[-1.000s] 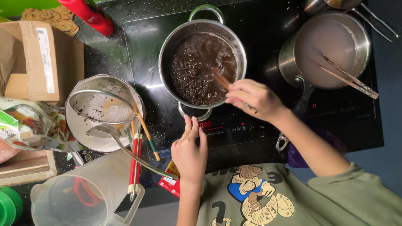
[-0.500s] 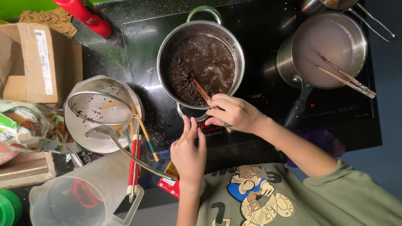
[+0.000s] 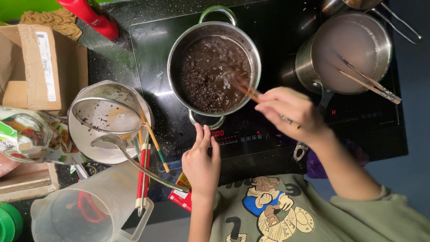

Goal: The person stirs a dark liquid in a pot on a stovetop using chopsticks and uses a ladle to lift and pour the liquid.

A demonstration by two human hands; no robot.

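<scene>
The pot (image 3: 214, 67) sits on the black stove (image 3: 277, 27), a little left of the middle of the cooktop, and is full of a dark, wet mix of small black pieces. A pair of chopsticks (image 3: 245, 88) dips into it at the right side, tips in the dark mix, blurred where they meet it. The right hand (image 3: 289, 112) has its fingers closed around the upper end of the chopsticks, just beside the pot's right rim. The left hand (image 3: 201, 159) lies flat on the stove's front edge, fingers stretched out and close together, holding nothing; its fingertips (image 3: 199, 130) reach up to just below the pot's near handle, beside the lit red display.

To the right on the stove stands a saucepan (image 3: 349, 49) with pale cloudy liquid, and a second pair of chopsticks (image 3: 367, 80) rests across its rim. Left of the stove is a white bowl (image 3: 89, 143) with a wire strainer (image 3: 105, 114) set in it, and a ladle (image 3: 134, 161) lies across its near side. A clear plastic jug (image 3: 76, 210) stands at the lower left, with red-handled tools leaning over it. Further left lie a cardboard box (image 3: 36, 62) and a printed bag (image 3: 31, 136), and a red bottle (image 3: 92, 15) lies near the top edge
</scene>
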